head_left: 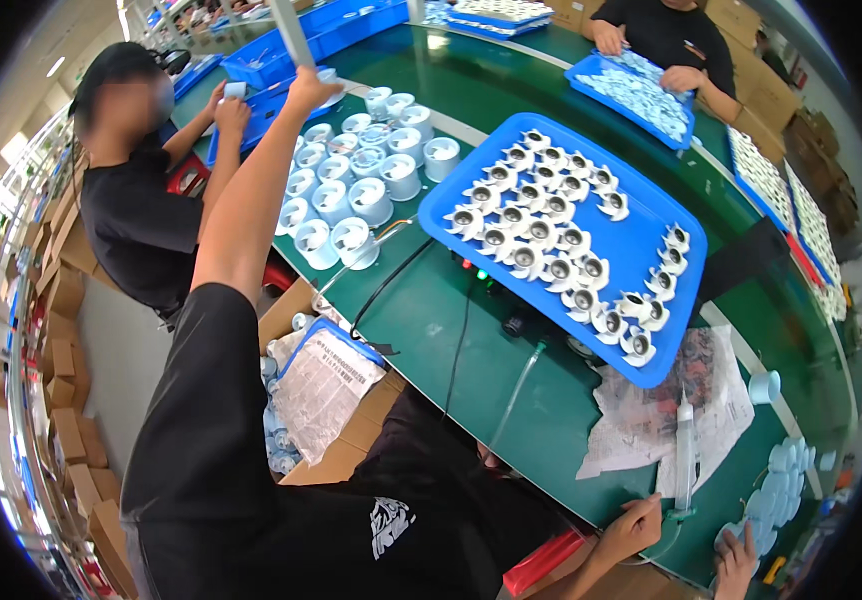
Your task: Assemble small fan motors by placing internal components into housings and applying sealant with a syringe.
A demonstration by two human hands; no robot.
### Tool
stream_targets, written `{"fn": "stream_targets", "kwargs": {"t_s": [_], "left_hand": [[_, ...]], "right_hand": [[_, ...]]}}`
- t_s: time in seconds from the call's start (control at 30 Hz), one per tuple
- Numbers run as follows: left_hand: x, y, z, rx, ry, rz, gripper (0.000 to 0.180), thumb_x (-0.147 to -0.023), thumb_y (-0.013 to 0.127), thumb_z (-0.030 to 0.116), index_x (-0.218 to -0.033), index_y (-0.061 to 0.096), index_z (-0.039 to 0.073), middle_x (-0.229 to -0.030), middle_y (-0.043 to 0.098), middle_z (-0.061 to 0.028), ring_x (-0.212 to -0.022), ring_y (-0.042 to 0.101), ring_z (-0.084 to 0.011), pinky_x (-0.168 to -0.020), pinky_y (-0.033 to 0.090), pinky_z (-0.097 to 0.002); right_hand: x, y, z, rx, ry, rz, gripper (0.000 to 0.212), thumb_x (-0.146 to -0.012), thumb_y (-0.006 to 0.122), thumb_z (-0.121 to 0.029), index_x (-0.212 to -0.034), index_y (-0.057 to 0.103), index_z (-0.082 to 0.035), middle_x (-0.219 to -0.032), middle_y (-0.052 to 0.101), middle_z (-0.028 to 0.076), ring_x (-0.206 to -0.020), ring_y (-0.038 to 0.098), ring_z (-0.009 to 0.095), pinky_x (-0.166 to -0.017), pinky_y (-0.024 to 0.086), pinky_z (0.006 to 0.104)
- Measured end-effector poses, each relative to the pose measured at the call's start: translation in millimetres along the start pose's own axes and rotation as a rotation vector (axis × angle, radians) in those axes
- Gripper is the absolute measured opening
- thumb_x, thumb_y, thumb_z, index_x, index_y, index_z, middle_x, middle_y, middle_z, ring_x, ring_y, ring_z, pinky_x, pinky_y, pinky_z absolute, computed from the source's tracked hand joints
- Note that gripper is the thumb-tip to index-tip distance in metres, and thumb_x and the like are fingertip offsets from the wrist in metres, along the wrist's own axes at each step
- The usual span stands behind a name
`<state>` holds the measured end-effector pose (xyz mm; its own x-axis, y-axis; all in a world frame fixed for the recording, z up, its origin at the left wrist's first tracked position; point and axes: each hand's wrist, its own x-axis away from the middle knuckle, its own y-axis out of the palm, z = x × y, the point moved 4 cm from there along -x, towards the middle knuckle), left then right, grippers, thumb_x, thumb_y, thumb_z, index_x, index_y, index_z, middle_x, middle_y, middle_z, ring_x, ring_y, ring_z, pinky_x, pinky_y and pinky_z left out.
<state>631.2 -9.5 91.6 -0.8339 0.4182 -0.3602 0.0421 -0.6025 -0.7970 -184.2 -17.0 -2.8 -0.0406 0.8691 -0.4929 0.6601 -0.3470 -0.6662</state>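
Note:
My left arm stretches to the far left, and my left hand (305, 94) is closed on a light-blue plastic cup (328, 77) behind rows of similar cups (368, 200). White parts sit inside these round housings; wires trail from some. At the lower right, one curled hand (635, 524) is beside a clear syringe (686, 460). A second hand (736, 562) touches light-blue cups (771, 495). I cannot tell whether either is my right hand. In front of me, a blue tray (641, 215) carries white impellers (526, 215) with dark round centres.
The tray overhangs a small device with lit green lights (483, 275). A clear tube (519, 395) and black cable (391, 285) cross the green table (421, 345). Crumpled paper (621, 420) lies underneath the syringe. Co-workers handle parts at left (141, 190) and across (691, 45).

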Motion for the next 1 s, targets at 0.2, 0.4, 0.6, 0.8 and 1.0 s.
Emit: {"fn": "stream_targets", "kwargs": {"t_s": [0.2, 0.4, 0.6, 0.8, 1.0], "left_hand": [[-81, 39, -120, -0.357, 0.251, -0.078, 0.082, -0.071, 0.077, 0.049, -0.131, 0.048, 0.001, -0.136, 0.047, -0.0256, -0.119, 0.051, -0.0389, -0.098, 0.042, -0.0461], [-141, 97, -106, 0.21, 0.547, -0.483, 0.035, -0.088, 0.062, 0.022, -0.117, 0.059, 0.001, -0.116, 0.058, -0.0173, -0.102, 0.052, -0.0241, -0.089, 0.042, -0.0405], [-130, 7, -63, 0.223, 0.636, -0.246, 0.033, -0.096, 0.057, 0.024, -0.12, 0.058, 0.0, -0.113, 0.063, -0.0087, -0.1, 0.059, -0.0188, -0.085, 0.047, -0.0295], [261, -53, 214, 0.66, 0.651, -0.285, 0.024, -0.098, 0.049, 0.016, -0.111, 0.06, -0.001, -0.112, 0.062, -0.0114, -0.104, 0.058, -0.0192, -0.094, 0.047, -0.0335], [498, -32, 311, 0.9, 0.949, -0.849, 0.05, -0.069, 0.075, 0.003, -0.116, 0.059, -0.001, -0.118, 0.06, -0.0169, -0.107, 0.058, -0.0313, -0.094, 0.044, -0.0388]], "right_hand": [[-2, 5, 1, -0.157, -0.004, 0.019, 0.028, -0.087, 0.05, -0.001, -0.059, 0.048, 0.001, -0.057, 0.044, 0.015, -0.051, 0.044, 0.029, -0.049, 0.033, 0.0398], [-15, -12, 9, -0.164, 0.091, 0.093, 0.027, -0.086, 0.06, -0.006, -0.061, 0.052, 0.001, -0.057, 0.046, 0.014, -0.049, 0.045, 0.028, -0.048, 0.034, 0.0372], [-63, -101, 78, 0.256, 0.561, 0.452, 0.022, -0.087, 0.062, -0.013, -0.103, 0.058, 0.001, -0.073, 0.062, 0.02, -0.067, 0.061, 0.038, -0.064, 0.048, 0.045], [-73, -95, 119, 0.373, 0.723, 0.51, 0.025, -0.086, 0.063, -0.014, -0.105, 0.061, 0.003, -0.082, 0.066, 0.025, -0.082, 0.065, 0.042, -0.07, 0.05, 0.0476], [-51, -55, -27, 0.068, 0.453, 0.245, 0.019, -0.084, 0.071, -0.019, -0.086, 0.067, 0.0, -0.06, 0.058, 0.013, -0.047, 0.052, 0.023, -0.048, 0.042, 0.0326]]}}
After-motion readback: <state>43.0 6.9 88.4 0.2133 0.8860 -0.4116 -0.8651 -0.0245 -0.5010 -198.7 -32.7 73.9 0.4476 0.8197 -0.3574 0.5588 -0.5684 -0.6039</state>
